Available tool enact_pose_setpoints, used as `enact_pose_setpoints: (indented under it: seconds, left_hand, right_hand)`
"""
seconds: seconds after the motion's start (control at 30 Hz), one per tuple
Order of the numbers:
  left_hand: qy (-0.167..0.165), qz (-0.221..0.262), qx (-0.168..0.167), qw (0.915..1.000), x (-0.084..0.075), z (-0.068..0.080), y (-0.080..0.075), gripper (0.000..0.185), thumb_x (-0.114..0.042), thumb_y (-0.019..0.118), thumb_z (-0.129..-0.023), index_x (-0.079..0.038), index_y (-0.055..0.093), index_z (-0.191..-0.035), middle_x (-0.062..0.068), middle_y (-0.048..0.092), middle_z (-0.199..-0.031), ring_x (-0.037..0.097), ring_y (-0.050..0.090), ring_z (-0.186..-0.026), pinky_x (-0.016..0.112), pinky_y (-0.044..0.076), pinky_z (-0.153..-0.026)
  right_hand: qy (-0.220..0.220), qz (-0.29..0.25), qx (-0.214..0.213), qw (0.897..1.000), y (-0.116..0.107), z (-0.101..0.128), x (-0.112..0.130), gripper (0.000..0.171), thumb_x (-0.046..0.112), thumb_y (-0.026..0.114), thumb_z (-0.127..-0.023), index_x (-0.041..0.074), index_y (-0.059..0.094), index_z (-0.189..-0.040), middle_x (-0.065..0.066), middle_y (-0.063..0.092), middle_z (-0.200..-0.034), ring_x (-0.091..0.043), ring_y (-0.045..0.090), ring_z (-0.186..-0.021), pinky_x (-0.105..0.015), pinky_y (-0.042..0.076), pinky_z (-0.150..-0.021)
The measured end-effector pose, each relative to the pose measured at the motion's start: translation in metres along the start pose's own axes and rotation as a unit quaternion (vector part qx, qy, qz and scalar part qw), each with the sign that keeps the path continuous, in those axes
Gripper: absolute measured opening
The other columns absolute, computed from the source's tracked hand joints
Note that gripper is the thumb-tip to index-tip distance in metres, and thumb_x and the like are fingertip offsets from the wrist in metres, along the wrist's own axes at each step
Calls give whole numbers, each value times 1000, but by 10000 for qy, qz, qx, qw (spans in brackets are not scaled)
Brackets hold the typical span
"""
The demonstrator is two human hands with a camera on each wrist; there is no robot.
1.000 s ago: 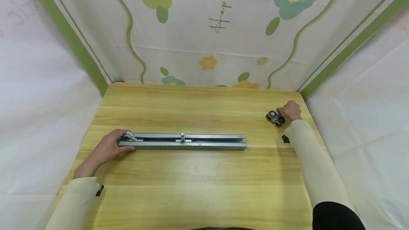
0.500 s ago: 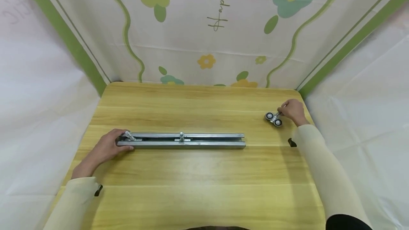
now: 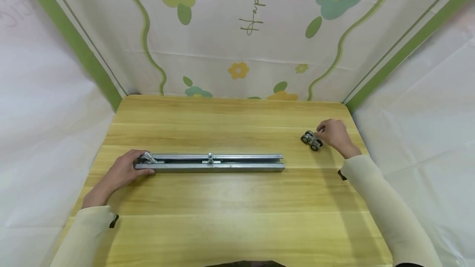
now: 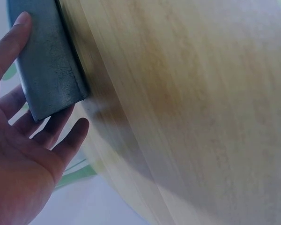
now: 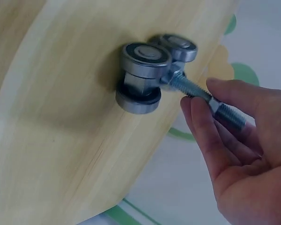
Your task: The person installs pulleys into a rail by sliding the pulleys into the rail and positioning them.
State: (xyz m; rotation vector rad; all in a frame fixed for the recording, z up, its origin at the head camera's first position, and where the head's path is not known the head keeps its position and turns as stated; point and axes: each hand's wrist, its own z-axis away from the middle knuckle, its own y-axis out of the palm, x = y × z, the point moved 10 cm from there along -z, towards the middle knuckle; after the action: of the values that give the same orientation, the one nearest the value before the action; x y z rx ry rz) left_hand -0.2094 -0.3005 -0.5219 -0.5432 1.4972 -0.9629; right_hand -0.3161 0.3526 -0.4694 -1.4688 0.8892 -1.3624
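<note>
A long metal channel track lies across the table with its slot upward. Two bolts stand in the slot: a tilted one at the left end and a bolt near the middle. My left hand grips the track's left end; in the left wrist view the thumb lies along one face of the track, fingers on the far side. My right hand pinches the threaded bolt of a roller trolley. Several bearing wheels show on the trolley, at the table's right side.
The wooden table has rounded far corners. White cloth with printed flowers rises behind its far edge, and white cloth walls stand on both sides.
My right hand has turned the roller trolley about its bolt and shifted it slightly left and nearer. The left hand and the track have stayed in place.
</note>
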Motion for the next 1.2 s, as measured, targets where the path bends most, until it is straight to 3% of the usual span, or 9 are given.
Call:
enact_pose_setpoints:
  seconds: [0.17, 0.47, 0.6, 0.83, 1.2]
  left_hand:
    - [17, 4, -22, 10000, 1, 1, 1, 65, -27, 92, -85, 7, 64, -133, 37, 61, -133, 55, 58, -122, 69, 47, -101]
    - [18, -76, -32, 10000, 1, 2, 0, 66, -28, 92, -85, 7, 63, -133, 37, 61, -133, 56, 57, -123, 70, 46, -103]
    - [-1, -66, 3, 10000, 2, 2, 2, 67, -27, 92, -85, 8, 63, -134, 37, 61, -134, 56, 57, -123, 70, 46, -103]
    - [-27, -41, 29, 10000, 1, 3, 3, 68, -27, 92, -85, 8, 62, -135, 38, 60, -135, 56, 57, -123, 70, 46, -103]
    - [-1, -86, 8, 10000, 1, 0, 0, 68, -27, 92, -85, 9, 62, -135, 37, 61, -134, 56, 57, -125, 70, 45, -104]
  right_hand:
    - [-204, 266, 28, 9994, 5, 2, 11, 23, 12, 76, -97, -10, 76, -104, -29, 76, -99, -36, 74, -74, -60, 60, -76]
    - [-98, 345, 376, 9986, 15, -1, 13, 26, 14, 70, -101, -10, 75, -106, -31, 74, -106, -33, 72, -72, -56, 61, -73]
    - [-92, 345, 448, 9984, 21, -1, 12, 22, 13, 70, -100, -9, 77, -102, -31, 74, -105, -27, 69, -66, -52, 61, -69]
    - [-255, 434, 282, 9983, 22, -1, 15, 15, 6, 72, -96, -7, 80, -94, -29, 76, -100, -33, 73, -72, -56, 62, -73]
    - [-514, 279, 302, 9978, 15, 4, 20, 14, 2, 68, -95, -4, 81, -93, -26, 77, -98, -18, 64, -59, -50, 61, -67]
